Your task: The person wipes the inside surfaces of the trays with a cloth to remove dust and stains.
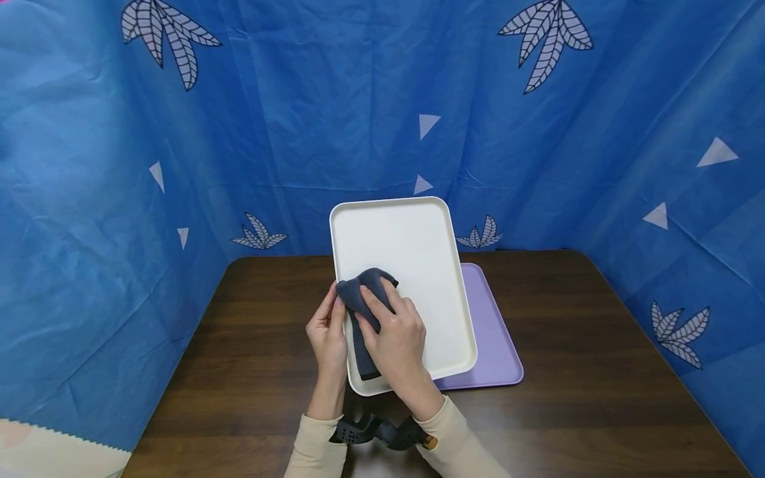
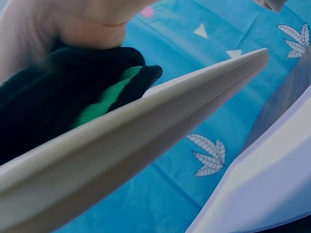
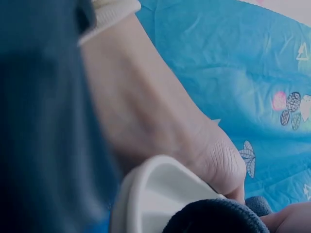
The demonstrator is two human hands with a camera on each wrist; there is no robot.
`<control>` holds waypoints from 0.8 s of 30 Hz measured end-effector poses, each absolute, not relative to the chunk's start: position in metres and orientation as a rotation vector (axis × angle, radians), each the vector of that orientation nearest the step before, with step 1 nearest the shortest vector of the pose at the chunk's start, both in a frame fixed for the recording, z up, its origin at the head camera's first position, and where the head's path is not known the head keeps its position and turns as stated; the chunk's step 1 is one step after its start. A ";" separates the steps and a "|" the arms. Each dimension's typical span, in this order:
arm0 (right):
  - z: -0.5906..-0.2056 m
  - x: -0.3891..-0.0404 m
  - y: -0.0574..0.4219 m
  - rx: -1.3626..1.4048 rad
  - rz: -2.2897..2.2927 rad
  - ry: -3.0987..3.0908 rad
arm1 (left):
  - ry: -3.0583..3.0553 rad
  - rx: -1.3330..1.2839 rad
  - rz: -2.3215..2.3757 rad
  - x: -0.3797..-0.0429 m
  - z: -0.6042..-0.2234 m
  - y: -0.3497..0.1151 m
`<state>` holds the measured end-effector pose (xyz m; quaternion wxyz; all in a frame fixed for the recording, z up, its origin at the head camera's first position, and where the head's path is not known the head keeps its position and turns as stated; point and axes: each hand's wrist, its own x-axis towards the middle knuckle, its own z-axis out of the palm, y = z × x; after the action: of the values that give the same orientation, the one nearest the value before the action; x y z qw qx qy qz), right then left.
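A white tray point(image 1: 412, 245) is tilted up above the table, its far end in front of the curtain. My left hand point(image 1: 329, 342) grips its left rim, thumb on the near side. Inside the tray, my right hand point(image 1: 399, 338) holds a bunched dark grey-blue cloth point(image 1: 366, 355) against the left part of the surface. The cloth's upper corner lies by the left fingertips; whether they pinch it too I cannot tell. In the left wrist view, a green strip shows on the cloth point(image 2: 104, 102) above the tray's side wall point(image 2: 160, 109).
A purple tray point(image 1: 493, 338) lies on the brown wooden table point(image 1: 586, 358), partly beneath the white one. Blue patterned curtain point(image 1: 335, 113) hangs behind and along both sides. Black wrist-worn gear point(image 1: 379, 431) sits near the cuffs.
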<state>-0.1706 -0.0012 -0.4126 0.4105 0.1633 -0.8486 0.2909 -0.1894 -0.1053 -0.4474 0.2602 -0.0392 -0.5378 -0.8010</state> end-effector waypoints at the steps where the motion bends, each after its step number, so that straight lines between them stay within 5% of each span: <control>1: -0.413 -0.171 0.000 0.414 0.739 -2.142 | -1.454 -0.111 -2.169 -0.190 -0.448 -0.105; 24: -0.411 -0.177 0.035 0.315 0.798 -2.153 | -1.463 -0.117 -2.180 -0.188 -0.447 -0.107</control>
<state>-0.1767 0.0351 -0.4110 0.4007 0.1244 -0.8512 0.3154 -0.1882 -0.1069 -0.4468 0.2539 -0.0431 -0.5383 -0.8024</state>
